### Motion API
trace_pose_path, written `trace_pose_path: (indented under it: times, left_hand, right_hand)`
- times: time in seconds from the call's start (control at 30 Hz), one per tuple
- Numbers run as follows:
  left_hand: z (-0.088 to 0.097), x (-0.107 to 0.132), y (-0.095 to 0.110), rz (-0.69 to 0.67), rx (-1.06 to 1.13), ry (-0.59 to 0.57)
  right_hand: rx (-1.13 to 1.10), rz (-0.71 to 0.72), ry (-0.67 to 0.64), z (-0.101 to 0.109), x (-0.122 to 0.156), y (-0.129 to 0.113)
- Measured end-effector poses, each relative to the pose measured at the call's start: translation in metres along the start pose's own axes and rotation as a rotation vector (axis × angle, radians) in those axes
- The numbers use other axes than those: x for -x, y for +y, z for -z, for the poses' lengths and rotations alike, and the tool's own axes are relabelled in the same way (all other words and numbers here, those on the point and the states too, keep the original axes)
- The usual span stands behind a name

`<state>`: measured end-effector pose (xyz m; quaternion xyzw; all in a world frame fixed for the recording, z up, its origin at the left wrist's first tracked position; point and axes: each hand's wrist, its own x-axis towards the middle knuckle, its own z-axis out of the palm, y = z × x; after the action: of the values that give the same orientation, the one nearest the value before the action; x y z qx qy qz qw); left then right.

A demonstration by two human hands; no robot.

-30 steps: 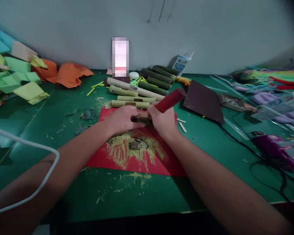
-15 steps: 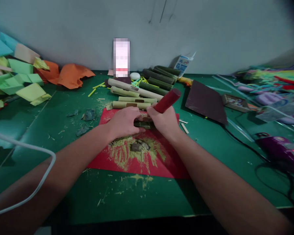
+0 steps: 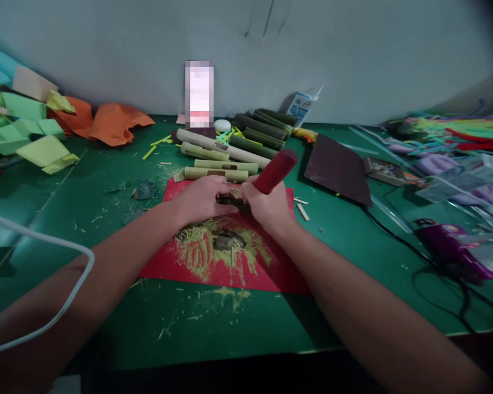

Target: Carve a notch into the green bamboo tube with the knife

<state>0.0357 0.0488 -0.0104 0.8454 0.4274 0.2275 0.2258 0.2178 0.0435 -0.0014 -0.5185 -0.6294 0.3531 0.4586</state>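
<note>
Currently the right hand [image 3: 270,209] grips a red handle [image 3: 276,172].

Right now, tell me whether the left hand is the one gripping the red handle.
No, the right hand is wrapped around the red handle.

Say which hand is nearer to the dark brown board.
Right. The right hand, closed around the red handle, is left of the dark brown board, apart from it. The left hand is farther left, with the right hand roughly between it and the board.
</note>
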Motion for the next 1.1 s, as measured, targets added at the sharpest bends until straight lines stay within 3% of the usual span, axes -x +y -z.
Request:
trace_pose_path:
  times: [0.13,0.4,1.1]
  left_hand:
    - [0.001,0.0,0.004,0.001,-0.064,0.018]
    - [0.003,0.0,0.009,0.018,-0.118,-0.008]
    - [0.0,0.001,0.012,0.036,-0.165,0.009]
  right_hand:
    - [-0.033,0.037,0.128,0.002,-0.002,0.003]
    - [-0.02,-0.001,0.057,0.003,-0.01,0.007]
    - [0.003,-0.041,0.079,-0.002,-0.005,0.002]
